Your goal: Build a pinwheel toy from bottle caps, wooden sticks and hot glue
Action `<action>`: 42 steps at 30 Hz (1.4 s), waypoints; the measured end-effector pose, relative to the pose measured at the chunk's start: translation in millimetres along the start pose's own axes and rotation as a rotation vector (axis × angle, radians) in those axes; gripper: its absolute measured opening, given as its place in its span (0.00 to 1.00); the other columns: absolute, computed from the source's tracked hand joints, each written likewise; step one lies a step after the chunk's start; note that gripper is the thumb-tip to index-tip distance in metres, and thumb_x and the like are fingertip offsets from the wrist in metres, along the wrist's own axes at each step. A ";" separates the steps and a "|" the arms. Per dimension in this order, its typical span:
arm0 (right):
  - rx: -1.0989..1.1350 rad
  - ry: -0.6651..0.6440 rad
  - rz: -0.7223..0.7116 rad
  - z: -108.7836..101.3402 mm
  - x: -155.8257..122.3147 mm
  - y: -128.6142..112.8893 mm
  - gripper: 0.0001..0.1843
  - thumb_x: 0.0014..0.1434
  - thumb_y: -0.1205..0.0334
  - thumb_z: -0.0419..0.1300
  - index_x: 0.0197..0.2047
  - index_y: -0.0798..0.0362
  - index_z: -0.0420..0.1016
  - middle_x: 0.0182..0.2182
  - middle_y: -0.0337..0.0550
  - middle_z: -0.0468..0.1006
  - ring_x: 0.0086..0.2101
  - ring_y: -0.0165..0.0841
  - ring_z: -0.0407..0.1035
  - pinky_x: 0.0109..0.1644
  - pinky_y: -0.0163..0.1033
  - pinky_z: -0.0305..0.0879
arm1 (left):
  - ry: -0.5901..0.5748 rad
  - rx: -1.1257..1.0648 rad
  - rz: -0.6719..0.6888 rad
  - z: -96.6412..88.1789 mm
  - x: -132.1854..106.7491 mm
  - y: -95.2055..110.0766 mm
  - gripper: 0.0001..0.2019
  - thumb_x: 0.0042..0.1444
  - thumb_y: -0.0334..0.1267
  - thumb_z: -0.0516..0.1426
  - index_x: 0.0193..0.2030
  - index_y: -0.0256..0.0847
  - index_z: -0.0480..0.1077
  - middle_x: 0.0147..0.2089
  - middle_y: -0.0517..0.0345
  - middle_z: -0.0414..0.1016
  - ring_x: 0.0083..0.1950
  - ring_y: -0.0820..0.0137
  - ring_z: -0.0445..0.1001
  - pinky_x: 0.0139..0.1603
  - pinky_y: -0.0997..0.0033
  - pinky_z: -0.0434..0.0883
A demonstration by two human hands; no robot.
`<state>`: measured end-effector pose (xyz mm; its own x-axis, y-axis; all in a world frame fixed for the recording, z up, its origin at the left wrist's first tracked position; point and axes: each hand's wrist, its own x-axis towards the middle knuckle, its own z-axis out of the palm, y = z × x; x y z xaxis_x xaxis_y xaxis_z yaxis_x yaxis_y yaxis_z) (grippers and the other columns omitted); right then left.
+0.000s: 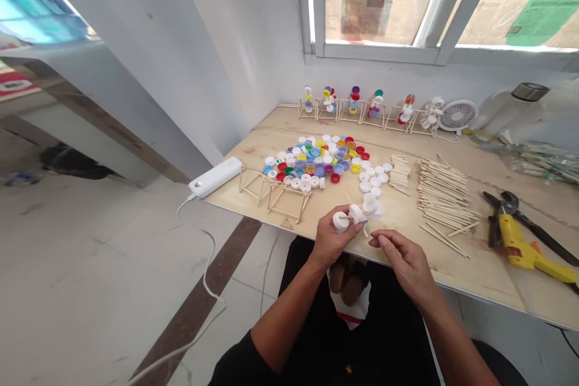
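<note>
Left grip (332, 236): closed on capped stick (355, 214), lower centre.
Right grip (402, 256): fingertips pinched just beside it; contents unclear.
Counter (474, 268): coloured caps (316, 163), stick pile (441, 193) above.

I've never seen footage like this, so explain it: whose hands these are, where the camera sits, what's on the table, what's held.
There is no machine here: a person works with two bare hands, and the single picture comes from a camera worn on their head, looking forward and down. The left hand grips a small piece of white caps on a thin stick. The right hand is just beside it, fingertips close together; whether it touches the stick I cannot tell. On the wooden table lie a heap of coloured bottle caps, loose wooden sticks, square stick frames, a white power bank and a yellow glue gun. By the back wall stand a row of cap-and-stick models and a small fan.
</note>
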<state>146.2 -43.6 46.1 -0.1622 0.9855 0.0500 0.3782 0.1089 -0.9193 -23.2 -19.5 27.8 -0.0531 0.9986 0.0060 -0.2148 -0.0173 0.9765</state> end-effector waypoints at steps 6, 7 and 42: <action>0.106 0.006 0.067 14.9 0.8 1.2 0.21 0.58 0.44 0.54 0.39 0.54 0.76 0.29 0.45 0.79 0.34 0.37 0.74 0.40 0.39 0.70 | -0.001 0.099 0.072 6.1 -8.6 -5.8 0.19 0.44 0.42 0.65 0.43 0.39 0.72 0.39 0.55 0.76 0.39 0.67 0.72 0.43 0.69 0.68; 0.116 0.014 0.079 16.0 0.8 1.2 0.22 0.57 0.44 0.55 0.39 0.54 0.76 0.28 0.45 0.78 0.33 0.37 0.73 0.40 0.39 0.70 | 0.000 0.104 0.081 6.8 -9.4 -6.6 0.19 0.44 0.42 0.64 0.44 0.39 0.72 0.40 0.54 0.76 0.39 0.67 0.72 0.43 0.69 0.68; -0.004 0.077 0.132 -4.3 5.2 -14.9 0.19 0.52 0.43 0.58 0.30 0.52 0.75 0.29 0.44 0.79 0.34 0.36 0.73 0.37 0.34 0.67 | 0.714 0.854 0.401 -118.1 -7.5 13.9 0.13 0.55 0.39 0.55 0.46 0.38 0.72 0.43 0.48 0.74 0.36 0.66 0.71 0.45 0.64 0.68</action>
<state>143.7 -39.5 61.8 -0.0405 0.9983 -0.0417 0.3954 -0.0223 -0.9182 -140.9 -33.2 15.9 -0.5598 0.6701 0.4875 0.6479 -0.0127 0.7616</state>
